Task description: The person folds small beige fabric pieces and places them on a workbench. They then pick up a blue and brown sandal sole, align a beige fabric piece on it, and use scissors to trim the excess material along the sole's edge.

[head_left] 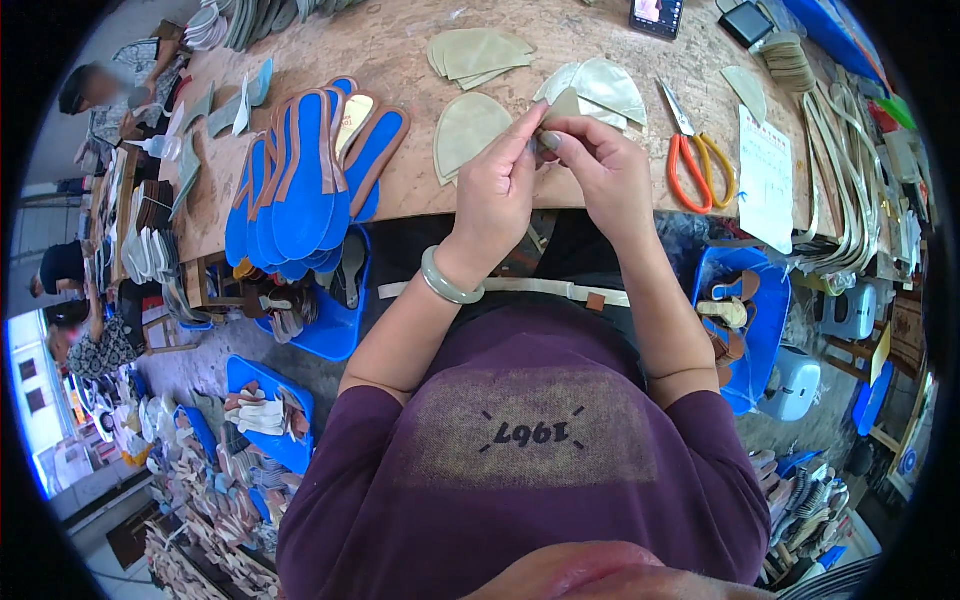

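My left hand [497,190] and my right hand [603,165] meet above the near edge of the wooden worktable [390,50]. Together they pinch a small pale grey-green rounded piece [562,104] between thumbs and fingertips. A pale green bangle [447,283] circles my left wrist. Just left of my hands a similar half-round piece [466,130] lies flat on the table. More such pieces lie behind my hands [608,88] and in a fanned pile [478,52] farther back.
A stack of blue shoe insoles with brown rims [300,185] lies at the left. Orange-handled scissors [693,155] and a white paper sheet [767,178] lie at the right, beside pale strips [845,180]. Blue bins [745,320] of parts stand below. Other people sit far left.
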The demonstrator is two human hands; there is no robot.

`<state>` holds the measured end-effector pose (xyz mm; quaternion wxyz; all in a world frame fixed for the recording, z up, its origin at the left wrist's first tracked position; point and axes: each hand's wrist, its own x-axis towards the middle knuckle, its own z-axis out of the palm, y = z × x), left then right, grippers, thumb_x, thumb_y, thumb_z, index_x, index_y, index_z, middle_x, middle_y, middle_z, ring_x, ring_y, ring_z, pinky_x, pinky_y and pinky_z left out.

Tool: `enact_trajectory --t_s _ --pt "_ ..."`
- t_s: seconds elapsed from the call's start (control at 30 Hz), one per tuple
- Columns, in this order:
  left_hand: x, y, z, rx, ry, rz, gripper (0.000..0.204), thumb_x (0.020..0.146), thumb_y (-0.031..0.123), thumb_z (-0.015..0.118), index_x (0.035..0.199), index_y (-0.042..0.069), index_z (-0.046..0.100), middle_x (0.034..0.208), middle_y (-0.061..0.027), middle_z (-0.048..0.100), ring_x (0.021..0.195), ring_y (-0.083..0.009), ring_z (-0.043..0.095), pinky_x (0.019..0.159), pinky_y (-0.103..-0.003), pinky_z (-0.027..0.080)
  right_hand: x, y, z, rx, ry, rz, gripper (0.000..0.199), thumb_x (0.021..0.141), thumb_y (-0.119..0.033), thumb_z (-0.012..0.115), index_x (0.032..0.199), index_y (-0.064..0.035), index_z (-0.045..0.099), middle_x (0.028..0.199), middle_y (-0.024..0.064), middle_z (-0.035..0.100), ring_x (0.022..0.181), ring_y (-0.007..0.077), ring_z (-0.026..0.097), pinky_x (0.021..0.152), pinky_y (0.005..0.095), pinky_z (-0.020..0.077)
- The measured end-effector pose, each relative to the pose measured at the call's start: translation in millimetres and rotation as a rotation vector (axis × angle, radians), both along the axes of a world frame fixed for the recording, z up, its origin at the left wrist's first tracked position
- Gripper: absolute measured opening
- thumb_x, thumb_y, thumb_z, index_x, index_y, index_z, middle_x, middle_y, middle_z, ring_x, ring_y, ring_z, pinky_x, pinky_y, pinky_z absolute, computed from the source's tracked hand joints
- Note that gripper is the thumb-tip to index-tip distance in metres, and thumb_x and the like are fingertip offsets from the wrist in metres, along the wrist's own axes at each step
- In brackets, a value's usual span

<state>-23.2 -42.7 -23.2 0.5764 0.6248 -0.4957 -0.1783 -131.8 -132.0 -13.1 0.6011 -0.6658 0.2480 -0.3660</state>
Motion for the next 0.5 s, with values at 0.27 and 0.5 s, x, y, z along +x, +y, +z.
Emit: enact_trajectory --t_s 0.27,0.5 --pt "-5.3 3.0 3.3 -0.056 -0.485 0.132 0.046 0.091 -0.009 0.048 0.136 0.003 0.052 0.119 -0.0225 0.063 0.089 -0.0237 0.069 0.078 -0.032 0.055 -3.4 6.2 8.6 -0.064 0.049 -0.028 0.017 0.092 -0.008 0.058 0.099 0.0037 0.068 0.08 0.0097 0.071 0.074 0.0137 0.068 0.067 0.0259 0.0523" --pt "-8.4 4.6 8.3 -0.034 -0.456 0.075 0.049 0.089 -0.004 0.052 0.137 0.004 0.05 0.113 -0.0213 0.065 0.093 -0.0323 0.068 0.074 -0.037 0.056 -6.5 -3.0 1.8 -0.107 0.083 -0.025 0.018 0.09 -0.011 0.06 0.096 0.0032 0.068 0.076 0.0105 0.07 0.069 0.014 0.067 0.064 0.0273 0.052"
